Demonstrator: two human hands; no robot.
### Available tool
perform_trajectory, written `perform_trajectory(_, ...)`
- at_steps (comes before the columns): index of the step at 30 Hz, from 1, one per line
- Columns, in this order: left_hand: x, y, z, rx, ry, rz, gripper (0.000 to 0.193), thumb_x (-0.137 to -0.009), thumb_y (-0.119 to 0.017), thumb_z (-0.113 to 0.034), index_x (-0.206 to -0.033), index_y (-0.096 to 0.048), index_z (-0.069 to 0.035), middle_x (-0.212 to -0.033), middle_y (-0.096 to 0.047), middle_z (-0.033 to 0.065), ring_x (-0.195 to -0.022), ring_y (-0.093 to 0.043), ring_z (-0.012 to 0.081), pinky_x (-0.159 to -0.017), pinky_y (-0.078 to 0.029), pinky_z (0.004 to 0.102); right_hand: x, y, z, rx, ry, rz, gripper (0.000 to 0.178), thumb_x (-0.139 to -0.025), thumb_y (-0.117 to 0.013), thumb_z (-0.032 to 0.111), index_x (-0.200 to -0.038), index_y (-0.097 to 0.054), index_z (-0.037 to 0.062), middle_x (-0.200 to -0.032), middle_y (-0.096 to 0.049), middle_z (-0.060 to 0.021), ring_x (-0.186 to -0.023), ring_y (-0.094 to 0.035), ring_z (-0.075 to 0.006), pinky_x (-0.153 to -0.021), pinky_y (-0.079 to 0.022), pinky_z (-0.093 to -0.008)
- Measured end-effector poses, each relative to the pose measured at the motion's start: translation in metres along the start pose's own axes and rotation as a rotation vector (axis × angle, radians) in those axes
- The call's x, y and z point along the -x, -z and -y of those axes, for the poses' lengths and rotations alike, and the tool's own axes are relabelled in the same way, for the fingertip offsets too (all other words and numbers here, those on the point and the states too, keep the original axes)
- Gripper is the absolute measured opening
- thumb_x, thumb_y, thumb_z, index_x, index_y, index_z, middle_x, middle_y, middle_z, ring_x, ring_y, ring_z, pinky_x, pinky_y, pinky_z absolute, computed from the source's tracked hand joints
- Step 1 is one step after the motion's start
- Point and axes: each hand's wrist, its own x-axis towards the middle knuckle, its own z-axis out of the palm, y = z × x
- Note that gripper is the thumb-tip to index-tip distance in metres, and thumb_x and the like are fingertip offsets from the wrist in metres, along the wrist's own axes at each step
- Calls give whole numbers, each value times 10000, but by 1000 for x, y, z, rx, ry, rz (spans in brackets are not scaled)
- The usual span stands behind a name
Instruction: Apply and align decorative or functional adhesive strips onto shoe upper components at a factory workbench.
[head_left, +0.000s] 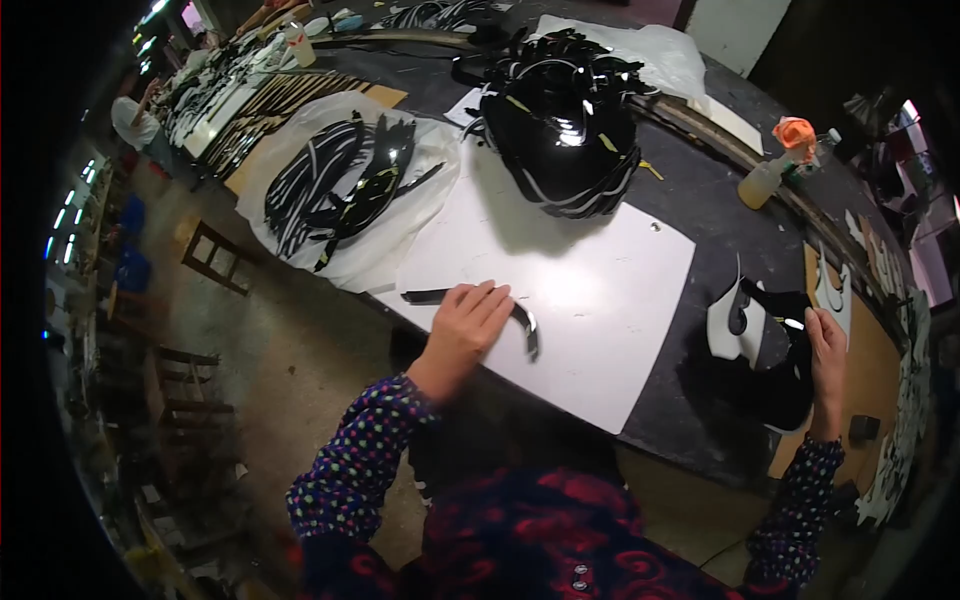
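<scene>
My left hand is over a white board, its fingers close together and bent across a slim, glossy black curved strip. Both ends of the strip show beyond the fingers; the thumb is hidden. Out to the right, my right hand grips the edge of a black curved panel, thumb on top. Close beside that panel is a white cut-out piece with curved edges; I cannot tell whether the two are joined.
Beyond the board stands a bulging glossy black bundle with strips around it. Black and grey strips lie on white plastic sheeting at left. A bottle of yellowish liquid stands far right. A wooden stool is on the floor at left.
</scene>
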Motion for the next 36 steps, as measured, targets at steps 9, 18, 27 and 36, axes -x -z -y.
perform_trajectory(9,-22,-13,7,103,-96,-52,268,-810,-623,-38,-1074,-671,-32,-1171,-685,85,-1082,-638,230,-885,-479,362,19,55,22,216,172,-402,256,-1044,-526,219,-1017,-581,-29,-812,-514,23,-732,-455,-95,-650,-389,-259)
perform_trajectory(18,-7,-18,-20,-87,5,28,370,-825,-574,-58,-1177,-622,46,-1225,-646,130,-1015,-598,229,-841,-460,333,33,-7,42,-111,10,30,177,-1031,-549,186,-996,-600,20,-802,-448,72,-728,-414,-26,-625,-330,-187)
perform_trajectory(27,-2,-14,-31,-64,99,69,401,-829,-589,-85,-1219,-610,9,-1290,-612,121,-1105,-576,245,-923,-447,360,17,-129,36,-65,-11,509,135,-975,-608,126,-1019,-594,0,-827,-555,11,-764,-498,-72,-682,-410,-229)
perform_trajectory(36,1,0,33,959,304,138,182,-671,-565,96,-730,-635,-61,-746,-660,26,-942,-676,222,-871,-505,354,9,-152,65,17,77,683,201,-810,-778,86,-939,-660,-14,-856,-687,-74,-793,-622,-148,-738,-483,-268)
